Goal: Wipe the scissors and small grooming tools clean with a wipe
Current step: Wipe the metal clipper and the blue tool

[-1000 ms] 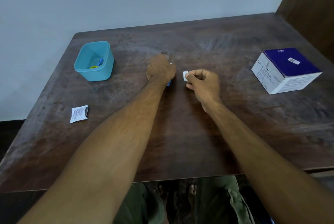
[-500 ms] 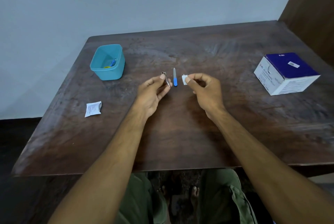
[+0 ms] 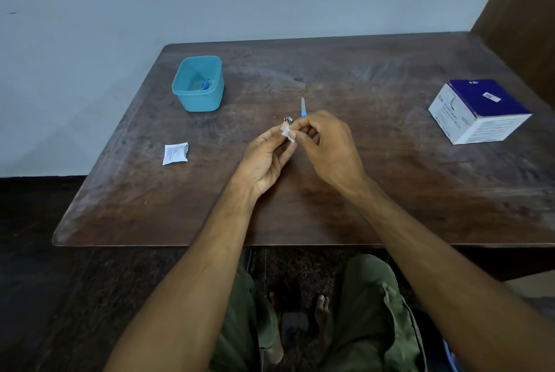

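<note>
My left hand holds a small metal grooming tool between thumb and fingers, its tip poking out above the fingertips. My right hand pinches a small white wipe and presses it against that tool. Both hands meet above the middle of the dark wooden table. A nail file with a blue handle lies on the table just beyond my right fingers, partly hidden by them.
A teal plastic tub with a few small coloured tools inside stands at the back left. A torn white wipe sachet lies at the left. A blue-and-white box of wipes sits at the right.
My left hand picked the metal tool off the table and drew it back. My right hand has brought the wipe onto it. The blue file stayed on the table.
</note>
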The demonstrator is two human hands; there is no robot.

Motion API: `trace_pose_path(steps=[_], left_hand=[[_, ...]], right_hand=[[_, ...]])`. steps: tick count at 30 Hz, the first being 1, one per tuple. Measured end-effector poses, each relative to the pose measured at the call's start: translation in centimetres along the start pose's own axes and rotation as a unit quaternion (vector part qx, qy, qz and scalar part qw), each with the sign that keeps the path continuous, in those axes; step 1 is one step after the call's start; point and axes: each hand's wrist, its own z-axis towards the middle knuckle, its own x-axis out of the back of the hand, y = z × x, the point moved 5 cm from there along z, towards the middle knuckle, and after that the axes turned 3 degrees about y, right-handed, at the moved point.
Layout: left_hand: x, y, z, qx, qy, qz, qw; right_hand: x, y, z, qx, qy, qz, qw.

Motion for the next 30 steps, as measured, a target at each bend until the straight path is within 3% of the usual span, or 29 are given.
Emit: trace_pose_path(steps=[4, 10, 16, 20, 23, 28, 30], left_hand=[[0.1, 0.0, -0.2, -0.007, -0.009, -0.018, 1.000], [0.4, 0.0, 0.1, -0.022, -0.003, -0.052, 0.998], [0.5, -0.2, 0.2, -0.017, -0.026, -0.044, 0.999], [0.4, 0.0, 0.0, -0.026, -0.022, -0.046, 0.998], [0.3, -0.1, 0.0, -0.023, -0.036, -0.035, 0.998], [0.0, -0.4, -0.2, -0.028, -0.056, 0.027, 0.998], [-0.1, -0.3, -0.3, -0.036, -0.066, 0.044, 0.996]], right_hand=[[0.1, -0.7, 0.7, -0.022, 0.037, 0.016, 0.999], [0.0, -0.6, -0.9, 0.003, -0.009, -0.019, 1.000], [0.3, -1.0, 0.1, -0.014, 0.021, -0.009, 1.000], [-0.1, -0.9, -0.7, 0.001, -0.002, -0.022, 1.000], [0.3, -0.5, -1.1, -0.003, -0.014, -0.030, 0.999], [1.7, -0.9, 1.0, -0.039, 0.050, 0.001, 0.998], [1.3, -1.2, 1.6, -0.035, 0.027, -0.018, 0.999]])
